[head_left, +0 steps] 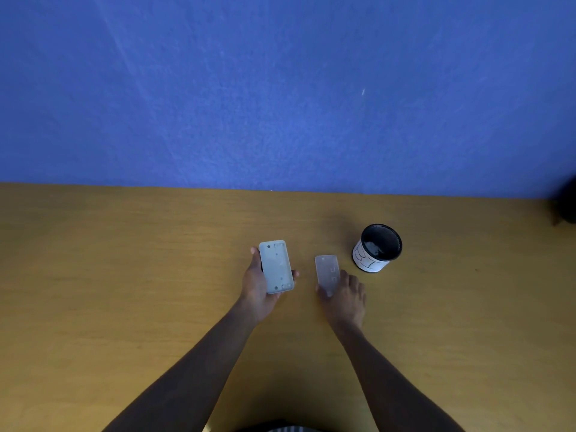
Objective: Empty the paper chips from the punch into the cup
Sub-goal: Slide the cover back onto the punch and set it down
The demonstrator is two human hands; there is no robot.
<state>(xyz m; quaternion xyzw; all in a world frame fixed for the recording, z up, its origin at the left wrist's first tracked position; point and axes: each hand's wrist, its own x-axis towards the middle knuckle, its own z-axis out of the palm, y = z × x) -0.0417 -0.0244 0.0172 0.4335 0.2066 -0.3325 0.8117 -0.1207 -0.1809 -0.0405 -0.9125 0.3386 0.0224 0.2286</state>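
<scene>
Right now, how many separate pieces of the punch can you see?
2. The punch body is underside up in the left hand; the translucent chip tray cover is held by the right hand.

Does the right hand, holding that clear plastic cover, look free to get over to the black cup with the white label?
Probably yes: the right hand sits just beside the black cup, with only bare wooden table between them.

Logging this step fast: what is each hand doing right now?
Left hand: closed on the punch, its underside up.
Right hand: fingers on the clear cover; whether it is lifted cannot be told.
</scene>
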